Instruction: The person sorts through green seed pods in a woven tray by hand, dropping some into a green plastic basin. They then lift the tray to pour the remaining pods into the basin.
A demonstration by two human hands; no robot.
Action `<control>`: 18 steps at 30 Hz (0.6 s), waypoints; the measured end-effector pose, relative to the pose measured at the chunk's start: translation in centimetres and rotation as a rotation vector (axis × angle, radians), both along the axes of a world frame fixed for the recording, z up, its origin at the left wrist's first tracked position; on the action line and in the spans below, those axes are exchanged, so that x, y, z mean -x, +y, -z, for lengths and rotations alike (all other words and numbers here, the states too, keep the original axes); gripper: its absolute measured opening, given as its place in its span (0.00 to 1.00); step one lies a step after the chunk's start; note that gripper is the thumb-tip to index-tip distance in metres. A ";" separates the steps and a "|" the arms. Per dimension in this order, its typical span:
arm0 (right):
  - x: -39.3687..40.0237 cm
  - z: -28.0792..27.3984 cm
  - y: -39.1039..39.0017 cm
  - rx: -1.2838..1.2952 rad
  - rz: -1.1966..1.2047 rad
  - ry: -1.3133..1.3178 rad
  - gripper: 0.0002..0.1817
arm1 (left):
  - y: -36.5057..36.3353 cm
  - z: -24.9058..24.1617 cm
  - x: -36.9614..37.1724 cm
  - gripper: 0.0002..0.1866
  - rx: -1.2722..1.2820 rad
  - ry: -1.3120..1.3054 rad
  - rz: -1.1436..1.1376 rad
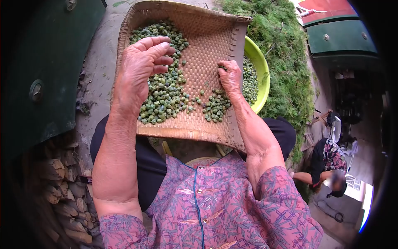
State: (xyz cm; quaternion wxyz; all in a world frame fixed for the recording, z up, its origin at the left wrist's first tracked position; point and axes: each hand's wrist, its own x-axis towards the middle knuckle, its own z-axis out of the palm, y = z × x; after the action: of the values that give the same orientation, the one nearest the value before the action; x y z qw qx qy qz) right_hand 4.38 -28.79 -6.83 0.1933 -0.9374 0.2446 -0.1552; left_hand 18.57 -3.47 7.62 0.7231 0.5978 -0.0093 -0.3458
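A woven bamboo scoop basket [203,31] rests across my lap. Along its left side lies a large heap of small round green cones [161,99], kind uncertain, and a smaller cluster [216,107] sits near the front right. Above the large heap hovers my left hand [145,62], its fingers loosely bent and apart, with nothing visible in them. My right hand [230,76] is closed in a pinch over the basket's right side, a bit of green showing between thumb and finger. Beyond that edge, a yellow-green basin [262,68] holds more of the cones, partly hidden by the basket and my forearm.
Feathery green branches [282,54] are piled right of the basin. Stacked firewood [68,199] lies at lower left, below a dark green panel [45,62]. At far right another person [331,166] bends near a wooden stool-like frame [317,128].
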 end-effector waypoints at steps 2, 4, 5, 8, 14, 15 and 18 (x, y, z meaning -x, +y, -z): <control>1.4 -1.2 -1.1 -0.024 0.074 -0.153 0.12 | 0.1 0.0 0.0 0.13 0.015 -0.008 0.003; 3.5 -2.1 -2.8 0.005 0.142 -0.138 0.11 | 0.2 0.0 0.0 0.13 0.020 -0.010 0.005; 4.7 -2.4 -3.6 0.040 0.168 -0.110 0.12 | 0.2 0.0 0.0 0.13 0.022 -0.015 0.005; 8.1 -2.4 -6.3 0.169 0.191 0.050 0.15 | 0.1 -0.1 0.2 0.12 0.022 -0.026 0.018; 6.8 -2.3 -3.6 0.160 0.056 -0.002 0.14 | 0.1 -0.1 0.3 0.13 0.006 -0.030 0.018; 6.1 -2.2 -2.7 0.068 0.034 -0.009 0.14 | 0.1 0.0 0.3 0.13 -0.004 -0.029 0.013; 4.2 -2.3 0.1 -0.029 -0.029 0.007 0.14 | 0.1 0.0 0.3 0.12 -0.004 -0.025 0.009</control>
State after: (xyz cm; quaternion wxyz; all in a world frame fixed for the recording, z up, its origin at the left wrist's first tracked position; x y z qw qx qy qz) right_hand 0.18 -28.65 -4.48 0.2082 -0.9385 0.2338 -0.1455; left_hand 18.30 -3.38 7.62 0.7203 0.6035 -0.0204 -0.3414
